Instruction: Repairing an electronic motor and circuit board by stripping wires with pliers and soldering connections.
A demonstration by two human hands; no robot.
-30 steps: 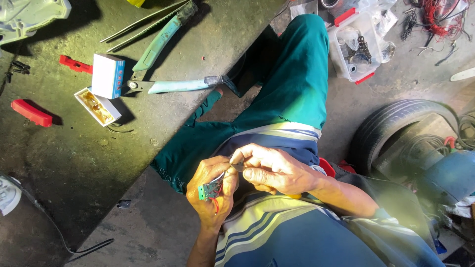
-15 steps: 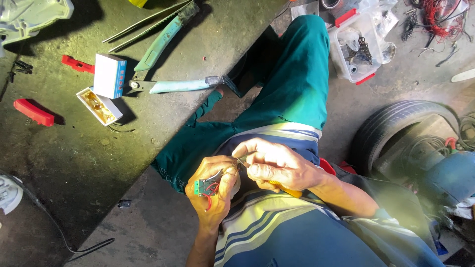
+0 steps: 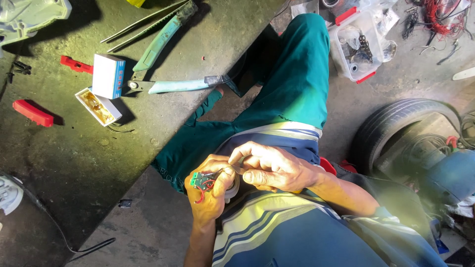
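The left hand (image 3: 210,190) cups a small green circuit board (image 3: 200,180) with red wires above the lap, fingers curled around it to keep it steady. The right hand (image 3: 269,168) pinches something thin against the board, perhaps a wire. Far left of the board, on the floor, a white and blue box (image 3: 109,75) leans on an open white box (image 3: 98,106).

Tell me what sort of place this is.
Probably a small repair workshop, with the work done on the floor. A tyre lies nearby, a clear box of small parts stands open, and the left hand holds a little green circuit board with red wires.
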